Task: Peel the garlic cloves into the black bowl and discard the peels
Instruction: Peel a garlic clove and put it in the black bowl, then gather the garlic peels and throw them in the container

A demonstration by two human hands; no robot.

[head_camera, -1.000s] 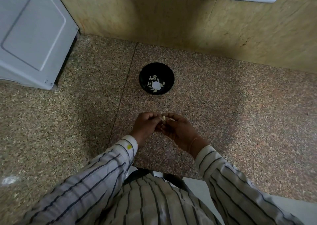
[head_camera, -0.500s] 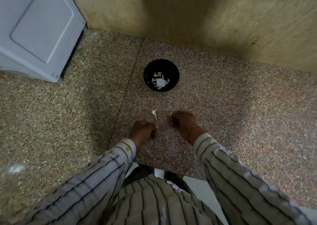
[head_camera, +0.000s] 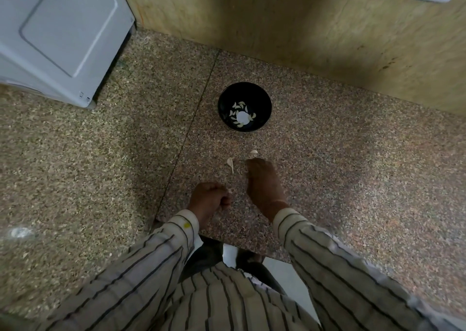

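The black bowl (head_camera: 244, 106) sits on the speckled counter (head_camera: 353, 166) with peeled garlic cloves (head_camera: 239, 108) lying inside. Nearer the person than the bowl, two pale peels (head_camera: 230, 163) lie on the counter. The right hand (head_camera: 262, 182) reaches beside them, fingers bent downward (whether they pinch anything, I cannot tell). The left hand (head_camera: 209, 199), nearer still, curls around a small pale scrap (head_camera: 230, 191).

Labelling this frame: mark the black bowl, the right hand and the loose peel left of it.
black bowl (head_camera: 264, 98): head view, inner wall near the rim.
right hand (head_camera: 261, 182): head view, back of the hand.
loose peel (head_camera: 230, 162): head view, its wide end.
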